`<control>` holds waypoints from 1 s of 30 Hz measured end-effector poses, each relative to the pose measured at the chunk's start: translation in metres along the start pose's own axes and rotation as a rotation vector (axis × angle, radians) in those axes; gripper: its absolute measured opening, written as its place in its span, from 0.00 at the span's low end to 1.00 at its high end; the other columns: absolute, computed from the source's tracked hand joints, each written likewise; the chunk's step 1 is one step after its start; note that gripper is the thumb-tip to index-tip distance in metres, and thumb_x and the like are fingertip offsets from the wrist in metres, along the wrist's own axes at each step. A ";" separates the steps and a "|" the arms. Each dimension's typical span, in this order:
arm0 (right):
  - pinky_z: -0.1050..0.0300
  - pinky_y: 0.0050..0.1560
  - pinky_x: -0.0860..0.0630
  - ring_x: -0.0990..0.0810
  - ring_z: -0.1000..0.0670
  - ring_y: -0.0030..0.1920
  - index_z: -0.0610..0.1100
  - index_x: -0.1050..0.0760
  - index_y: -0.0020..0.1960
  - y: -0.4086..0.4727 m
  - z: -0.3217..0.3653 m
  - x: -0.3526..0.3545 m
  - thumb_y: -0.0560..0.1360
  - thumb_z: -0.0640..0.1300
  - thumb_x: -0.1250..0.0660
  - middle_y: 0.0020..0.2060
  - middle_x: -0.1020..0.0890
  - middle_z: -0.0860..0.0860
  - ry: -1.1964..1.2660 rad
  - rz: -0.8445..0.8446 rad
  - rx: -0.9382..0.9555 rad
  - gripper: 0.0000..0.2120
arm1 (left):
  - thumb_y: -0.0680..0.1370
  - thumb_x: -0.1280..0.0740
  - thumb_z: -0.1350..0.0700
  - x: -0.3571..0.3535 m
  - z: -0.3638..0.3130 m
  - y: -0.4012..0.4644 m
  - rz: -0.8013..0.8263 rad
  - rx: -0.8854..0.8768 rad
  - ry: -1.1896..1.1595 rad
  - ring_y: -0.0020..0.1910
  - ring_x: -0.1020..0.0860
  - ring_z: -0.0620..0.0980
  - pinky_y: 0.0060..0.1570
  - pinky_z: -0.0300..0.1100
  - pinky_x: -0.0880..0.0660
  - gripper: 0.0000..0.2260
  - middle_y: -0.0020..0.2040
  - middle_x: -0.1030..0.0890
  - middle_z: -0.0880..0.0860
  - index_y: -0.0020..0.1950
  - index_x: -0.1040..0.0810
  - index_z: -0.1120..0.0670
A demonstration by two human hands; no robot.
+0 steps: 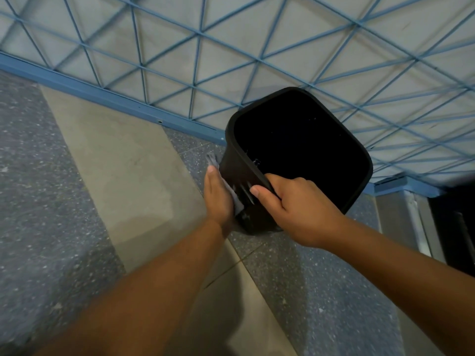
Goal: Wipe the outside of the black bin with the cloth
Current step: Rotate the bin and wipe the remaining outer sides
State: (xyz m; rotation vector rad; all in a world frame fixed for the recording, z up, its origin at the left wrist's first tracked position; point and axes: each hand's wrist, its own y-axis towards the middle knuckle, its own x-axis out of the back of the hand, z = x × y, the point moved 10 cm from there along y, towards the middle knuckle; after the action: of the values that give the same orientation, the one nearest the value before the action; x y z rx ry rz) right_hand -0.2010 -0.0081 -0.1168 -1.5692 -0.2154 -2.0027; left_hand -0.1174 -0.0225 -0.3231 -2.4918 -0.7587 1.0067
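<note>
Wiping under way: a person's left hand presses a pale grey cloth, fingers flat, against the outer wall at the bin's nine o'clock side, while the right hand grips the near rim at six o'clock. The black, rounded-rectangular plastic bin is tilted above speckled grey floor tiles (blue metal grille behind). Its interior looks dark and seemingly empty; streaks suggest much remains.
</note>
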 end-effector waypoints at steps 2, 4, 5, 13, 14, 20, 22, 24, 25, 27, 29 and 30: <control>0.44 0.38 0.23 0.21 0.48 0.35 0.49 0.29 0.45 0.000 0.000 0.000 0.76 0.64 0.53 0.33 0.21 0.50 0.011 -0.001 0.004 0.22 | 0.90 0.52 0.39 -0.007 0.008 0.011 0.055 0.138 -0.052 0.79 0.24 0.55 0.84 0.54 0.33 0.29 0.80 0.23 0.57 0.85 0.31 0.51; 0.44 0.37 0.23 0.21 0.49 0.34 0.49 0.29 0.44 -0.001 0.000 0.000 0.76 0.64 0.53 0.32 0.22 0.51 0.017 0.000 0.004 0.22 | 0.88 0.50 0.37 -0.009 0.005 0.008 0.043 0.150 -0.064 0.79 0.24 0.56 0.84 0.56 0.33 0.29 0.80 0.23 0.57 0.84 0.29 0.50; 0.44 0.37 0.23 0.21 0.49 0.34 0.50 0.29 0.45 -0.001 0.000 0.000 0.76 0.64 0.53 0.32 0.22 0.51 0.017 0.001 0.003 0.22 | 0.86 0.48 0.36 -0.007 0.001 0.001 0.027 0.116 -0.035 0.78 0.23 0.55 0.83 0.56 0.32 0.30 0.78 0.21 0.56 0.83 0.28 0.50; 0.44 0.39 0.23 0.20 0.48 0.36 0.49 0.28 0.46 -0.001 0.000 0.000 0.76 0.64 0.53 0.34 0.21 0.49 0.023 0.013 -0.003 0.23 | 0.87 0.47 0.36 -0.008 -0.006 0.002 0.011 0.130 -0.002 0.78 0.23 0.55 0.84 0.57 0.33 0.30 0.78 0.21 0.56 0.82 0.27 0.52; 0.44 0.39 0.23 0.20 0.47 0.36 0.49 0.28 0.46 -0.001 0.000 0.000 0.76 0.64 0.53 0.34 0.21 0.49 0.020 0.012 -0.004 0.23 | 0.85 0.45 0.35 -0.004 -0.012 -0.004 -0.025 0.083 0.037 0.75 0.21 0.51 0.83 0.55 0.31 0.32 0.76 0.20 0.54 0.82 0.26 0.52; 0.44 0.39 0.23 0.21 0.48 0.36 0.48 0.28 0.46 0.000 0.001 0.000 0.76 0.64 0.53 0.34 0.21 0.49 0.007 0.003 0.002 0.23 | 0.89 0.50 0.39 0.002 0.001 0.000 0.007 0.172 0.034 0.78 0.23 0.56 0.84 0.57 0.32 0.28 0.78 0.22 0.58 0.82 0.27 0.53; 0.44 0.38 0.22 0.21 0.48 0.35 0.49 0.29 0.46 0.000 0.000 -0.001 0.76 0.64 0.53 0.33 0.22 0.50 0.013 0.002 -0.005 0.23 | 0.86 0.46 0.36 -0.001 -0.005 -0.001 -0.010 0.148 0.022 0.76 0.21 0.56 0.81 0.57 0.29 0.30 0.76 0.19 0.57 0.81 0.25 0.52; 0.44 0.37 0.22 0.21 0.48 0.34 0.50 0.29 0.46 0.000 -0.001 -0.001 0.75 0.64 0.53 0.33 0.22 0.50 0.007 -0.001 -0.004 0.22 | 0.82 0.43 0.33 0.000 -0.013 -0.009 -0.041 0.085 0.023 0.73 0.19 0.53 0.79 0.54 0.26 0.33 0.73 0.17 0.56 0.80 0.24 0.51; 0.44 0.37 0.22 0.21 0.48 0.35 0.50 0.29 0.46 0.001 -0.001 0.000 0.75 0.65 0.54 0.33 0.22 0.50 0.004 0.000 -0.004 0.22 | 0.83 0.43 0.34 -0.002 -0.013 -0.011 -0.033 0.076 0.010 0.74 0.20 0.53 0.80 0.54 0.26 0.32 0.74 0.18 0.56 0.80 0.24 0.51; 0.44 0.38 0.22 0.21 0.48 0.35 0.50 0.29 0.46 0.000 -0.001 0.000 0.75 0.65 0.54 0.34 0.21 0.50 0.004 0.001 -0.004 0.23 | 0.89 0.47 0.39 -0.003 -0.009 -0.009 -0.019 0.109 -0.004 0.75 0.21 0.56 0.81 0.55 0.29 0.28 0.76 0.19 0.58 0.81 0.26 0.53; 0.44 0.38 0.22 0.21 0.48 0.35 0.50 0.29 0.46 -0.001 -0.001 -0.001 0.75 0.65 0.54 0.33 0.22 0.50 0.006 -0.007 -0.007 0.23 | 0.89 0.47 0.40 0.003 -0.006 -0.001 -0.074 0.145 0.006 0.69 0.17 0.54 0.77 0.53 0.24 0.27 0.73 0.17 0.58 0.79 0.23 0.53; 0.44 0.39 0.22 0.21 0.48 0.35 0.50 0.29 0.46 -0.001 -0.001 -0.001 0.76 0.65 0.54 0.34 0.22 0.50 0.004 -0.010 -0.008 0.23 | 0.89 0.46 0.40 0.005 -0.008 0.001 -0.090 0.123 0.016 0.65 0.15 0.51 0.72 0.50 0.21 0.26 0.70 0.15 0.57 0.78 0.22 0.53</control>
State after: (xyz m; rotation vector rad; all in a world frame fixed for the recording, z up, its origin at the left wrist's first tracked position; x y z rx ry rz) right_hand -0.2021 -0.0080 -0.1176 -1.5718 -0.2141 -2.0171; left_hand -0.1087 -0.0213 -0.3208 -2.3376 -0.7726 0.9708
